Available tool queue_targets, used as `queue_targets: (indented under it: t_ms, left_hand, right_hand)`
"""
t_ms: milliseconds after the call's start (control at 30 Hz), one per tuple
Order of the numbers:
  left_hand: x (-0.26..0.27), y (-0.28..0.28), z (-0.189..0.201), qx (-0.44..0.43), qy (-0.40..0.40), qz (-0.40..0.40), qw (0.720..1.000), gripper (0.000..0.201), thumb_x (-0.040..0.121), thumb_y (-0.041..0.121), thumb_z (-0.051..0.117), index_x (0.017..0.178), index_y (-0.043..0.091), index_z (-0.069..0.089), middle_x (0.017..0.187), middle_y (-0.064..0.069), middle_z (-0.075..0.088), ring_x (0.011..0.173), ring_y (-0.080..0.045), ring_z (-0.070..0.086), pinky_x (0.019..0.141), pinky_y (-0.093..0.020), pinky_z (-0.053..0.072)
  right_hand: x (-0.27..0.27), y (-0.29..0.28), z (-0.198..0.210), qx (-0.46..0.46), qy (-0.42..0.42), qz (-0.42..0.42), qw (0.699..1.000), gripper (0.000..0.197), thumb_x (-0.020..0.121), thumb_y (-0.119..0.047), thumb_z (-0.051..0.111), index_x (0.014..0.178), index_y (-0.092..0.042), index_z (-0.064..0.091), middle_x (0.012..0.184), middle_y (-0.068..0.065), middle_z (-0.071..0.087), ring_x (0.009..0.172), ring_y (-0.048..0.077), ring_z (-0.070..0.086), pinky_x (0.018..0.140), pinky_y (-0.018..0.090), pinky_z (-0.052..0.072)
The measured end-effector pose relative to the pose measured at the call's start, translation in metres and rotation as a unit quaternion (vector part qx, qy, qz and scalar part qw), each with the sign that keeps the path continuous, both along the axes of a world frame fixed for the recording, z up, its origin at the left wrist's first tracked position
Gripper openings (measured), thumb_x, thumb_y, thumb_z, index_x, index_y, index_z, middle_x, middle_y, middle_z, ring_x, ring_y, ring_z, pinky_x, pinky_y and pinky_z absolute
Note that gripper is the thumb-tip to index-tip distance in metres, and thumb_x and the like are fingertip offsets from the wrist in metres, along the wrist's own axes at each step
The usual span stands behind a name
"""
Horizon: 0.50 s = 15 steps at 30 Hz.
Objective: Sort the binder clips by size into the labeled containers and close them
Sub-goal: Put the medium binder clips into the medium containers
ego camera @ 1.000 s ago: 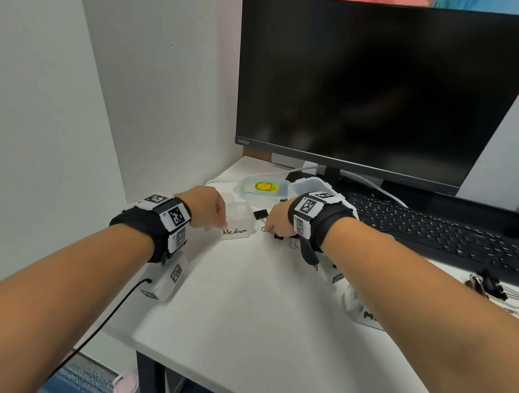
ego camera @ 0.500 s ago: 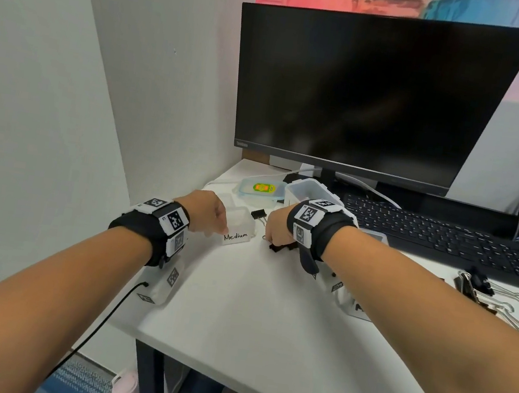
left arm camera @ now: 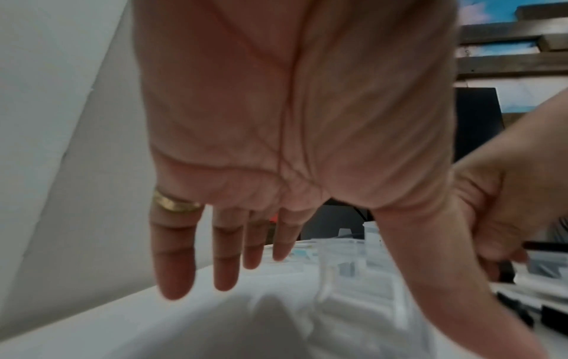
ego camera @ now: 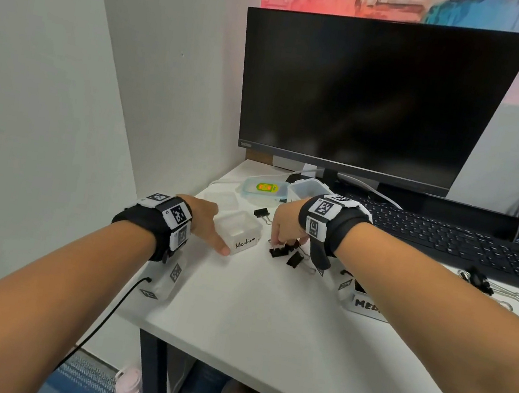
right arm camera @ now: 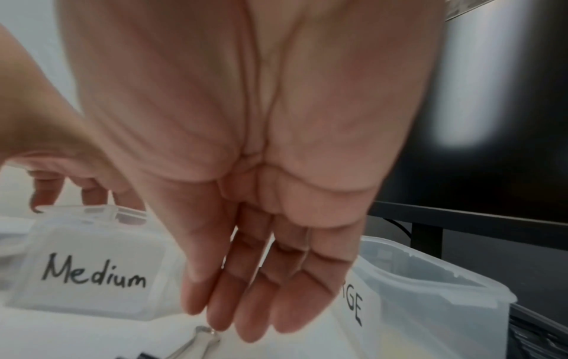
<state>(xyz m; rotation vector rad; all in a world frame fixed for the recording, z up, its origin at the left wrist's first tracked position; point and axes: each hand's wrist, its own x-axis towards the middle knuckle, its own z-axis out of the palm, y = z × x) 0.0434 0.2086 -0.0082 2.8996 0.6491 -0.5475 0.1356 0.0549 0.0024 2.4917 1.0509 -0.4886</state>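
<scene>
Small black binder clips with folding wire handles (ego camera: 286, 254): a loose cluster on the white surface (ego camera: 267, 315), just right of the small translucent plastic container labelled "Medium" (ego camera: 239, 232). Judged light, rigid, spring-stiff; steel body smooth, so best taken by a wire handle or pinched across the flat sides.

Right hand (ego camera: 285, 225): fingers extended downward, tips at a clip handle; no closed grip visible.

Left hand (ego camera: 206, 218): relaxed, fingers straight, thumb against the container's near corner, steadying it. Container likely light and apt to slide.

One further clip (ego camera: 262, 213) lies apart, behind the container.
</scene>
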Motion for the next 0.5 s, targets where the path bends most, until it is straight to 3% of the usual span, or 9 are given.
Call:
queue_targets:
  t_ms: [133,200,267,400,500]
  left_hand:
    - [-0.005,0.003,-0.008,0.081,0.075,-0.025,0.994,0.093,0.068,0.064,0.071,0.141,0.014,0.042,0.138,-0.003,0.053,0.126,-0.023,0.051,0.091,-0.029,0.04]
    - [-0.006,0.004,-0.014,0.094,0.104,-0.041,0.989,0.087,0.07,0.062,0.07,0.139,0.015,0.045,0.135,-0.002,0.055,0.124,-0.023,0.052,0.092,-0.029,0.04]
    - [-0.005,0.005,-0.015,0.103,0.114,-0.048,0.987,0.085,0.072,0.061,0.07,0.139,0.016,0.044,0.136,-0.002,0.054,0.124,-0.023,0.051,0.097,-0.031,0.039]
    - [-0.003,0.007,-0.017,0.112,0.129,-0.063,0.983,0.087,0.07,0.062,0.07,0.14,0.018,0.043,0.138,-0.001,0.052,0.127,-0.024,0.049,0.101,-0.034,0.038]
    - [0.0,0.01,-0.018,0.113,0.143,-0.074,0.98,0.086,0.069,0.062,0.072,0.138,0.018,0.046,0.135,-0.001,0.054,0.125,-0.024,0.051,0.094,-0.033,0.04]
  right_hand:
    - [0.008,0.002,0.004,0.079,-0.023,-0.001,0.997,0.034,0.091,-0.019,0.058,0.122,-0.009,0.064,0.096,0.004,0.066,0.092,0.02,0.066,0.07,0.027,0.053]
    - [0.014,0.012,0.002,0.009,-0.059,0.009,0.998,0.037,0.098,-0.017,0.045,0.133,-0.007,0.054,0.12,0.009,0.06,0.114,0.025,0.059,0.087,0.03,0.049]
    - [0.021,0.024,-0.003,-0.046,-0.085,0.02,0.995,0.04,0.102,-0.018,0.035,0.14,-0.008,0.045,0.141,0.01,0.048,0.129,0.027,0.047,0.105,0.032,0.036]
    - [0.04,0.042,-0.012,-0.072,-0.097,0.02,0.993,0.043,0.103,-0.023,0.033,0.142,-0.009,0.042,0.146,0.01,0.043,0.134,0.027,0.04,0.111,0.034,0.03]
    - [0.046,0.049,-0.017,-0.087,-0.107,0.033,0.99,0.043,0.102,-0.023,0.034,0.142,-0.009,0.042,0.145,0.009,0.043,0.133,0.029,0.042,0.112,0.038,0.032]
